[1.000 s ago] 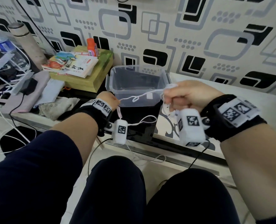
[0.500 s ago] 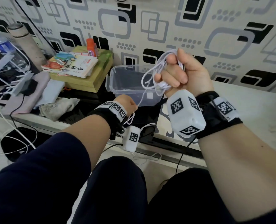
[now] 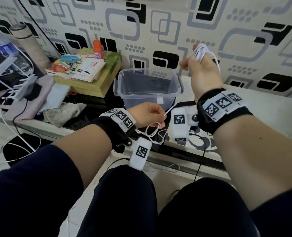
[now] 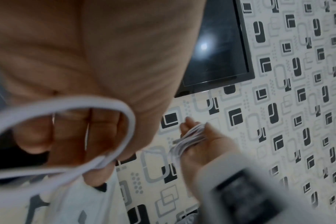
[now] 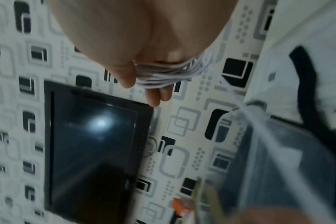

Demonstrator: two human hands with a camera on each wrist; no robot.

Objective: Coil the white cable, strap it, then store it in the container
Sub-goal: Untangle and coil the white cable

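The white cable (image 3: 200, 51) is wound in several turns round the fingers of my right hand (image 3: 195, 56), which is raised in front of the wall, above and right of the container (image 3: 177, 86). In the right wrist view the coil (image 5: 169, 74) wraps the fingers, with the thumb beside it. One strand runs down to my left hand (image 3: 159, 115), which pinches the cable near its free end just in front of the clear plastic container. Loose loops (image 3: 152, 134) hang under that hand. In the left wrist view a cable loop (image 4: 71, 104) crosses the curled fingers.
A stack of books (image 3: 83, 69) with an orange bottle (image 3: 98, 49) stands left of the container. Cloths, a charger and other cables (image 3: 13, 93) clutter the far left. A dark screen (image 5: 92, 136) hangs on the patterned wall. My knees are below the table edge (image 3: 184, 161).
My right hand has turned over and swung up and to the right with the coil, adding cable round its fingers. My left hand shifted right, still pinching the cable.
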